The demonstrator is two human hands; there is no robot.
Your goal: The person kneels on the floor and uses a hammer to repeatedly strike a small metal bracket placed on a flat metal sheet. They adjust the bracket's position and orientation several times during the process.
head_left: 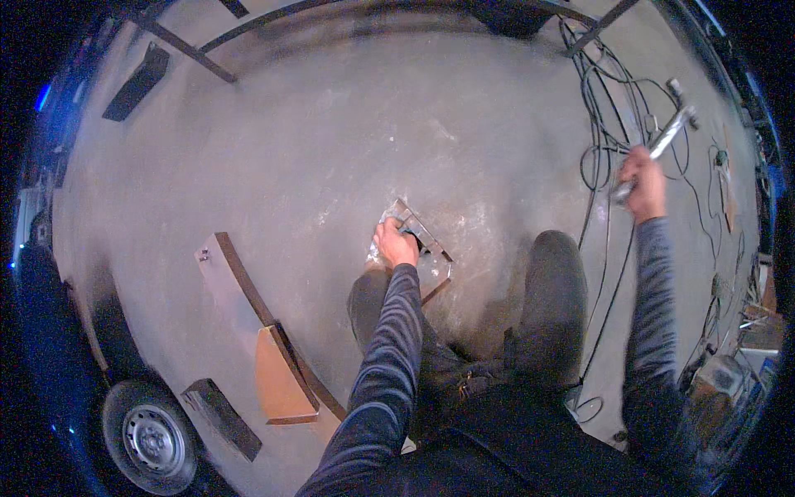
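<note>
Head view, metal piece: an angular metal piece [430, 234] is seen on the floor [273, 166], mid-frame, partly covered by the hand.
Left hand: the left hand [397, 242] is set on the piece, fingers curled downward; whether it is pinched or only pressed cannot be told.
Right hand: the right hand [643, 184], upper right, is blurred; its fingers are wrapped round the handle of a hammer [672, 132], head raised.
Stray blow: the left fingers could be struck, being set so near any blow aimed at the piece.
Skidding: the piece could be knocked aside if loosely held; no clamp is seen.
Knees: the left knee [370, 302] is placed just beside the piece; it could be caught by a glancing blow.
Cables: loose cables [609, 116] are strewn near the right hand, upper right; the hammer could be snagged if swung low there.
</note>
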